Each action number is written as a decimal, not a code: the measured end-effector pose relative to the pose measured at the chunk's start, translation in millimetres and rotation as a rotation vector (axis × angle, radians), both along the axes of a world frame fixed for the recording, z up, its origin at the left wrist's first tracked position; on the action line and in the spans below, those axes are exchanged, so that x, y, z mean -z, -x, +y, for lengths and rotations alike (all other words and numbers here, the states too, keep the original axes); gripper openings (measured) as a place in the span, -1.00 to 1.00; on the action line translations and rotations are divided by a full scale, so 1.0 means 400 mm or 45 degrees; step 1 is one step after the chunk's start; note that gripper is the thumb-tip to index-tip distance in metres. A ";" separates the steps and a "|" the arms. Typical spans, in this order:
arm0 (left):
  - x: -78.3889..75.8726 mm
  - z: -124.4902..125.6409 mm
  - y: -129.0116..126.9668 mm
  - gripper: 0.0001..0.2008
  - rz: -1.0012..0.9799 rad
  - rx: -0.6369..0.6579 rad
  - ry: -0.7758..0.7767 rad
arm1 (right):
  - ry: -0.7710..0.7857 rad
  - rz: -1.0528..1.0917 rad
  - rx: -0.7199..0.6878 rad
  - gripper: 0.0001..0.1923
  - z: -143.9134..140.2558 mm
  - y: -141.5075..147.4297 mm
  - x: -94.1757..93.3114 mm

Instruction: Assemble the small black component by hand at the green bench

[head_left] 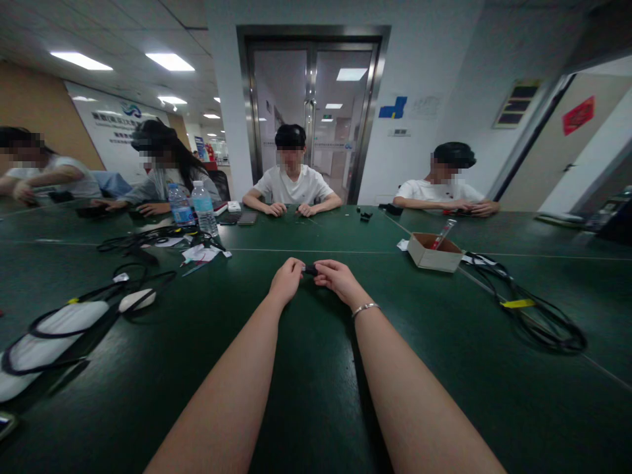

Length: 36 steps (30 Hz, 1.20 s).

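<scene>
Over the green table, my left hand (287, 280) and my right hand (338, 280) meet in the middle of the view. Between them is a small dark piece (311, 270), short and black, with a lighter bit at its left end. The fingertips of both hands pinch it, one hand at each end. Its exact kind is too small to make out, and the fingers cover its ends. A silver bracelet (366, 309) circles my right wrist.
A cardboard box (434, 261) with a red-and-clear tube stands right of my hands, beside a coiled black cable (548, 329). To the left are water bottles (204, 209), paper scraps (201, 254), cables and a white mouse (137, 301). Several people sit across the table (316, 368).
</scene>
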State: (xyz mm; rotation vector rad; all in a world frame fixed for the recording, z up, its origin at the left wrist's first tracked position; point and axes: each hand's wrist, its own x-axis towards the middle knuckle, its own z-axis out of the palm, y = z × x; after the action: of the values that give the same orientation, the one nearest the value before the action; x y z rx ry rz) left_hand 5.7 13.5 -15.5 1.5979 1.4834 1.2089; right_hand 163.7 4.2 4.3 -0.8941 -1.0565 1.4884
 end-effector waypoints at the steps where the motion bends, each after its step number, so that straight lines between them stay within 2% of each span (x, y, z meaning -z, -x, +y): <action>1: -0.001 0.000 0.001 -0.82 -0.017 -0.005 -0.005 | -0.001 -0.004 0.002 -0.91 -0.001 0.001 -0.001; 4: -0.002 0.000 0.002 -0.82 -0.120 0.015 0.009 | 0.002 -0.015 0.012 -0.91 -0.004 0.002 -0.005; 8: -0.005 0.002 0.004 -0.69 -0.155 0.056 0.058 | 0.006 -0.022 0.021 -0.92 -0.007 0.003 -0.008; 14: -0.031 -0.006 0.020 -0.84 -0.214 0.160 0.183 | 0.007 -0.061 0.017 -0.90 -0.007 0.007 -0.012; 17: -0.037 -0.020 0.028 -0.81 -0.239 0.230 0.146 | 0.005 -0.077 0.002 -0.90 -0.009 0.007 -0.015; 20: -0.033 -0.028 0.028 -0.75 -0.160 0.264 0.080 | -0.004 -0.080 -0.013 -0.88 -0.011 0.006 -0.017; 23: -0.029 -0.027 0.025 -0.81 -0.116 0.236 0.068 | 0.000 -0.098 -0.005 -0.86 -0.012 0.006 -0.018; 28: -0.024 -0.017 0.028 -0.74 -0.116 0.265 0.077 | -0.025 -0.106 -0.013 -0.85 -0.011 0.005 -0.015; 33: -0.024 -0.017 0.028 -0.80 -0.121 0.216 0.042 | -0.045 -0.107 -0.080 -0.79 -0.013 -0.001 -0.015; 36: -0.029 -0.023 0.028 -0.74 -0.101 0.234 0.036 | -0.030 -0.117 -0.084 -0.79 -0.014 -0.002 -0.015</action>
State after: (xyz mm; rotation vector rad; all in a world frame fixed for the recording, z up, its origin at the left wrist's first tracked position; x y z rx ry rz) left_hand -5.3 4.3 -3.9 1.6096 1.2690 1.1293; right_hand 164.5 -1.2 10.5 -0.9265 -1.1785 1.4978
